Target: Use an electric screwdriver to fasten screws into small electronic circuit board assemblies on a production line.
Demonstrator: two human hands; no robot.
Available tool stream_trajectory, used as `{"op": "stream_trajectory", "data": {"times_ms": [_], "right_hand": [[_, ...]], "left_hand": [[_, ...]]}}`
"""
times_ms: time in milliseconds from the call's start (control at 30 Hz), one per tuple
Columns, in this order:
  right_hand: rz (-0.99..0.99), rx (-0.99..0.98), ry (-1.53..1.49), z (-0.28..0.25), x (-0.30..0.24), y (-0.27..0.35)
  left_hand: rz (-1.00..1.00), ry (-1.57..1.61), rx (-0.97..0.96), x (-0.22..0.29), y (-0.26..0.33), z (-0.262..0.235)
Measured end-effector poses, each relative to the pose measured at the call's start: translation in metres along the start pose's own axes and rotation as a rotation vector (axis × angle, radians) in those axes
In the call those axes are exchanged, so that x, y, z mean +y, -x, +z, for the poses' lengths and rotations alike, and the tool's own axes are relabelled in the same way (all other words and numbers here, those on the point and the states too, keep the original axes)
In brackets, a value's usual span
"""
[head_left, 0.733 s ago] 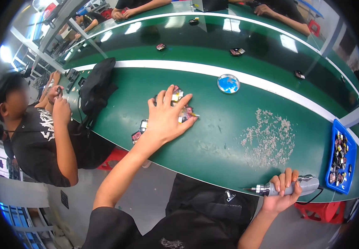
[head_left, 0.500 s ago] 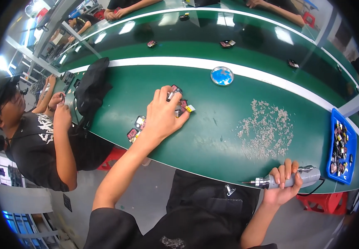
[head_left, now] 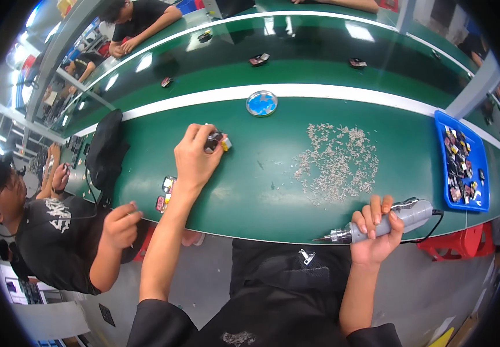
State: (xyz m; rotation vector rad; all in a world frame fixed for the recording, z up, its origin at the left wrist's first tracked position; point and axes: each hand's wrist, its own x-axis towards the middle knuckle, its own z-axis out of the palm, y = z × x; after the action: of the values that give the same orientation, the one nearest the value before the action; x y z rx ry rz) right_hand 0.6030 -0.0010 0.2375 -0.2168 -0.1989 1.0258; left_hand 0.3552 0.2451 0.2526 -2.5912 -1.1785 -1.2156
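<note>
Nearest the body, the right hand [head_left: 377,228] is wrapped tight around a grey electric screwdriver [head_left: 386,221], held just off the near edge of the green tabletop [head_left: 261,191]. The tool lies roughly level with its thin bit pointing to the person's left, and a dark cable trails from its back end toward the right.

Farther in, the left arm stretches out over the tabletop. The left hand [head_left: 195,156] is curled around a small dark part [head_left: 215,140] with a yellow end, fingers pinched on it; whether the part rests on the surface or is lifted clear of it cannot be told. Just nearer than that hand, close to the tabletop's near edge, lie a few small pink and dark parts [head_left: 166,194].

Between the two hands and a little farther out, a loose scatter of tiny pale screws [head_left: 339,165] spreads across the green surface. At the right edge sits a blue tray [head_left: 444,124] filled with small dark and coloured pieces.

Beyond the left hand stands a round metal dish [head_left: 261,103] with a blue inside, just short of a white stripe [head_left: 342,91] that runs the length of the tabletop. A black bag [head_left: 105,153] rests at the left end.

To the left, another person in a black shirt [head_left: 59,243] sits with one hand raised. Past the stripe, more small parts lie on the far side, where other people are at work.
</note>
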Motion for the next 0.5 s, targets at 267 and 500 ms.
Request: {"op": "stream_trajectory", "data": {"times_ms": [267, 500], "right_hand": [[0.003, -0.015, 0.022, 0.001, -0.006, -0.002], [0.052, 0.042, -0.036, -0.001, 0.0, -0.002]], "left_hand": [[-0.295, 0.316, 0.075, 0.046, -0.033, 0.004], [0.041, 0.762, -0.255, 0.211, -0.091, 0.077]]}}
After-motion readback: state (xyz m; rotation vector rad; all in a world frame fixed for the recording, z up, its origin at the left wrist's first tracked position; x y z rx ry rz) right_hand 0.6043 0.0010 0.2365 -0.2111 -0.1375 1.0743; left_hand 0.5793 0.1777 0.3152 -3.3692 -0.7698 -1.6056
